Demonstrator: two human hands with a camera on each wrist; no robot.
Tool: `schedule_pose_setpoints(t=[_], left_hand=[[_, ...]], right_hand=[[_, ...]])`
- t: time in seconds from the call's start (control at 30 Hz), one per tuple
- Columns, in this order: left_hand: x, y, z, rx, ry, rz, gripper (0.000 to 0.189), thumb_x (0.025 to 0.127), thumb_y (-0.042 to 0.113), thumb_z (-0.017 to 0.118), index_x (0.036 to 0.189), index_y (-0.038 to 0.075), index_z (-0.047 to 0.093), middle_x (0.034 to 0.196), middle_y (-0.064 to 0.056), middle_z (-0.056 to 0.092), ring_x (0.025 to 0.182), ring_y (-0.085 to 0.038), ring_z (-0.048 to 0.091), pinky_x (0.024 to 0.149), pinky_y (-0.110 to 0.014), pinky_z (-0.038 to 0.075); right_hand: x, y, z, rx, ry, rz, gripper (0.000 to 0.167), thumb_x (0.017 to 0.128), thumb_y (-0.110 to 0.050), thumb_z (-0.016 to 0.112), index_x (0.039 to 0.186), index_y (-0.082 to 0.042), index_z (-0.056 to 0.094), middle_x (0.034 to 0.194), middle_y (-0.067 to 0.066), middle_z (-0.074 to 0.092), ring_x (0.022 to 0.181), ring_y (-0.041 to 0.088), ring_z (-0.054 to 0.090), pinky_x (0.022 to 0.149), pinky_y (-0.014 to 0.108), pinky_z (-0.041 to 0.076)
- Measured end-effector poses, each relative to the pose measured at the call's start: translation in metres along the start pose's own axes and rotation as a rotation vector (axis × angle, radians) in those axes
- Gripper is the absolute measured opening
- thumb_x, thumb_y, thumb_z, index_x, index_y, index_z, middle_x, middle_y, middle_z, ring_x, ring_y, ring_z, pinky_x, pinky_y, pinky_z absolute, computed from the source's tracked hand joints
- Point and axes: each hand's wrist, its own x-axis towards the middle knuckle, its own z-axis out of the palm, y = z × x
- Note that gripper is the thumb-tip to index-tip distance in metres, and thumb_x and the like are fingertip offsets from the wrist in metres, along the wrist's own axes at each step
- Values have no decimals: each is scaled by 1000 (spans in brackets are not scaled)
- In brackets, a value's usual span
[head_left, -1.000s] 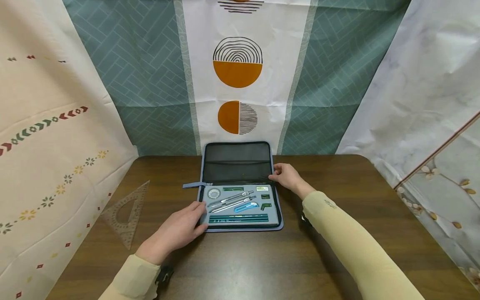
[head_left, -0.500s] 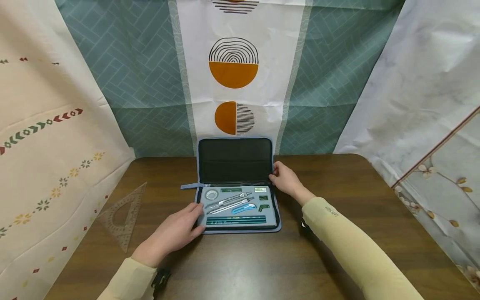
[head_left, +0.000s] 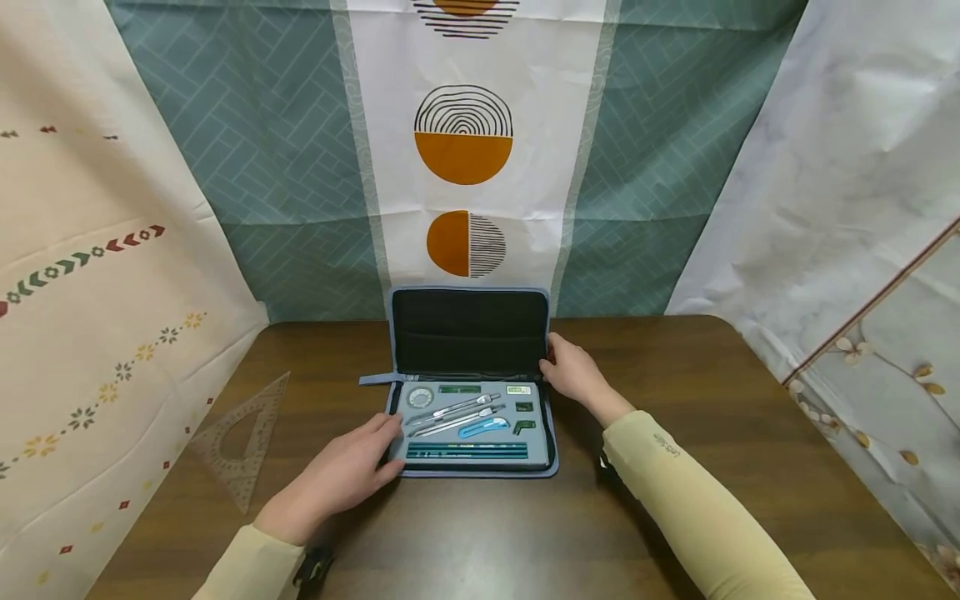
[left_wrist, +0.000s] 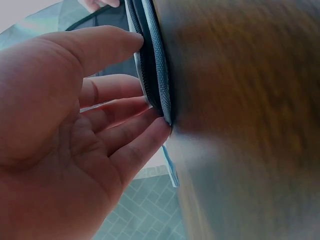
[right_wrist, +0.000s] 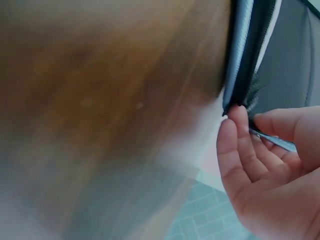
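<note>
A blue-edged zip case (head_left: 553, 454) lies on the table with its black-lined lid (head_left: 471, 332) standing up at the back. Its grey tray (head_left: 450, 462) holds two metal compasses (head_left: 454, 408), a light blue utility knife (head_left: 483, 427), dark green pencils (head_left: 467, 451), a white eraser (head_left: 518, 390) and several small green pieces. My left hand (head_left: 341, 471) rests against the case's left side, with thumb and fingertips at the zip edge (left_wrist: 159, 65). At the lid's lower right edge, near the hinge, my right hand (head_left: 576, 371) pinches the rim, fingers behind and thumb in front.
A clear set square (head_left: 238, 442) lies on the brown table (head_left: 465, 542) to the left. Patterned cloth hangs behind the table (head_left: 300, 167) and on both sides. A blue strap (head_left: 381, 378) sticks out left from the case's hinge.
The lid was leaning back and now stands more upright, its top edge nearer to me, with my right hand at its rim. My left hand has stayed at the case's left side.
</note>
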Motion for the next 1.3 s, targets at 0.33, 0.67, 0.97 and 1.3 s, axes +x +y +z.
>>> schedule_pose_setpoints(t=[0.33,0.67,0.97,1.3], left_hand=[[-3,1,0,-26,36,12,62,102,23,83,152,-4,59,149,-18,63,131,-32,66,107,-54,55],[-23,-13,-8,-8,80,-62,50,103,30,82,145,6,68,153,-14,62,138,-34,63,110,-58,52],[-42,-48,-18,82,173,-83,58,103,32,82,148,-1,65,155,-23,59,138,-44,61,108,-63,51],[-67,-99,-38,103,202,-317,59,106,27,75,144,-16,58,143,-41,56,129,-62,57,102,-73,48]], right_hand=[[1,5,-2,-2,-32,-22,22,109,-8,63,130,0,62,107,14,75,85,24,71,78,44,56],[4,9,0,19,-50,-31,17,109,-8,62,124,-1,62,106,13,76,88,24,73,78,43,54],[-1,12,2,28,-41,-13,21,109,-8,62,130,-2,63,104,12,76,84,24,69,77,44,55],[1,9,-1,21,-55,-26,22,109,-8,62,129,0,62,102,12,75,83,23,70,74,42,54]])
